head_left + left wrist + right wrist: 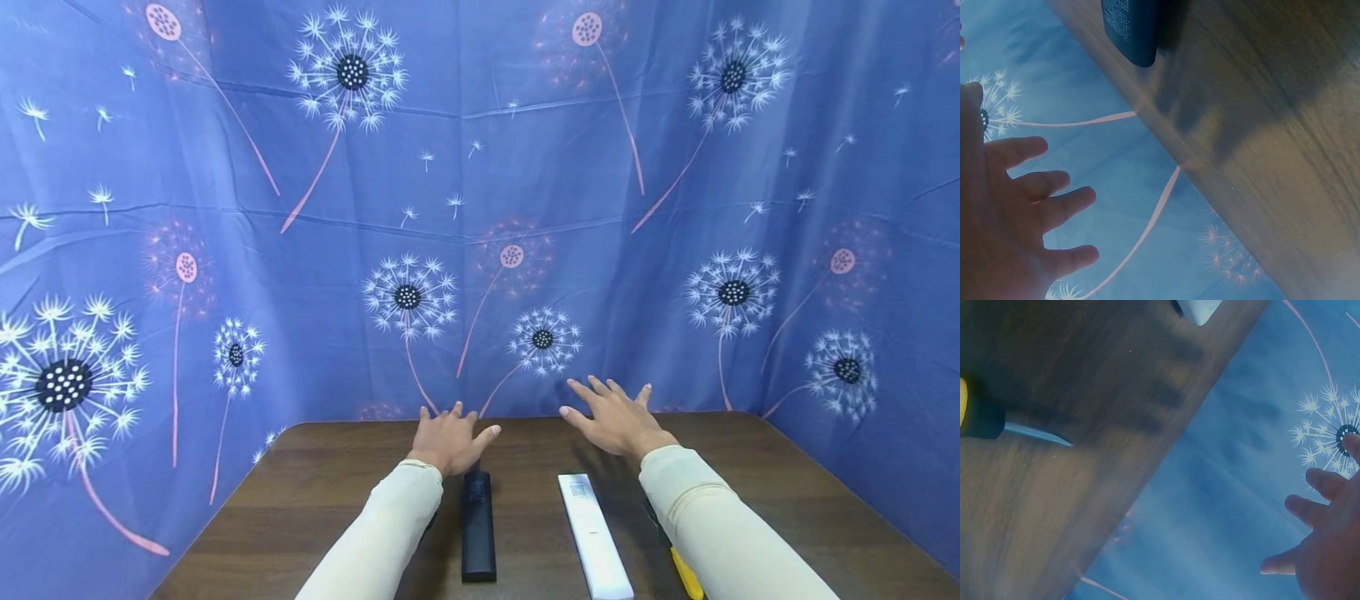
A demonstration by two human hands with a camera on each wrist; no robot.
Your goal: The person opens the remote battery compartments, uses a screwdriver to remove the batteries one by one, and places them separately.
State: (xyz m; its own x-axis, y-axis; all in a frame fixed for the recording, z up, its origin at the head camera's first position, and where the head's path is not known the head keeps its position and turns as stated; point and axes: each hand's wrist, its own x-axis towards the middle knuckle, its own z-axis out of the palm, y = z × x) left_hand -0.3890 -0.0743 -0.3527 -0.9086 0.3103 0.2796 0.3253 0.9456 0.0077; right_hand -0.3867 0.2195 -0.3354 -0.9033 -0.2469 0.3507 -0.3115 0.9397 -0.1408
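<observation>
My left hand [448,442] reaches out over the far part of the table, fingers spread and holding nothing. Just below it lies a long black bar [477,527], remote-like, with fine print at its far end. My right hand [617,421] is also stretched out with fingers apart and no object in it. Between the two forearms rests a long white bar [596,537] with a printed label. A yellow-and-black screwdriver [686,575] is partly hidden by the right sleeve; its thin metal tip [1038,432] shows in the right wrist view.
The brown wooden table [330,492] ends at a far edge beyond the bars. Close behind that edge hangs a blue curtain [315,333] with dandelion prints, which also encloses the left and right sides.
</observation>
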